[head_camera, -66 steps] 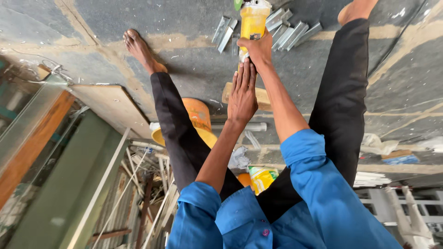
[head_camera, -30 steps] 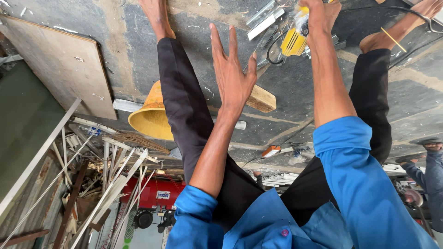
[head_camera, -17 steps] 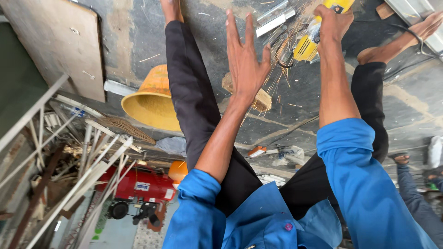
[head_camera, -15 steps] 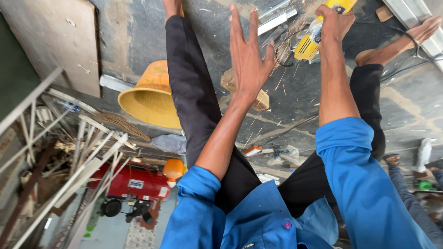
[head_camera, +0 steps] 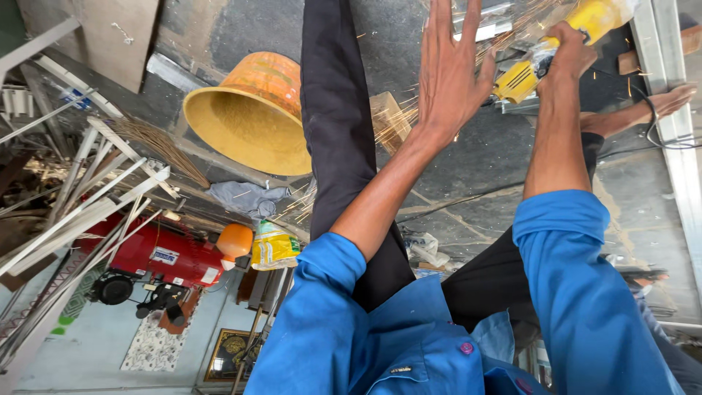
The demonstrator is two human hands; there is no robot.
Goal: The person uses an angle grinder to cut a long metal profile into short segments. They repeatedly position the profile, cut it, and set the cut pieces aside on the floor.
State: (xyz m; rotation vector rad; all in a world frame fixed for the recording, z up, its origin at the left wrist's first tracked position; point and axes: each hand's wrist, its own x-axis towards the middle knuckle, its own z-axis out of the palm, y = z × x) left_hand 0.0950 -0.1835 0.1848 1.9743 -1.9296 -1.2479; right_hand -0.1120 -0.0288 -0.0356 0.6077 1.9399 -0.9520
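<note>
The head view is upside down. My right hand (head_camera: 569, 57) grips a yellow angle grinder (head_camera: 545, 55) at the top right; sparks fly from it over short metal profile pieces (head_camera: 488, 29) lying on the grey concrete floor (head_camera: 241, 29). My left hand (head_camera: 452, 69) is held flat with fingers spread, just left of the grinder, holding nothing. Whether its palm touches the metal pieces I cannot tell. My legs in black trousers (head_camera: 340, 124) and blue sleeves (head_camera: 563, 263) fill the middle.
An orange bucket (head_camera: 252, 113) lies on its side left of my leg, a wooden block (head_camera: 387, 121) beside it. A red machine (head_camera: 150, 252), a yellow bag (head_camera: 274, 247), a grey cloth (head_camera: 247, 197) and a rack of metal bars (head_camera: 80, 197) stand at left. A long metal rail (head_camera: 676, 139) runs at right.
The view has swung and drawn closer. My right hand moved the grinder right, sparks now spray out. My left hand stays spread next to it.
</note>
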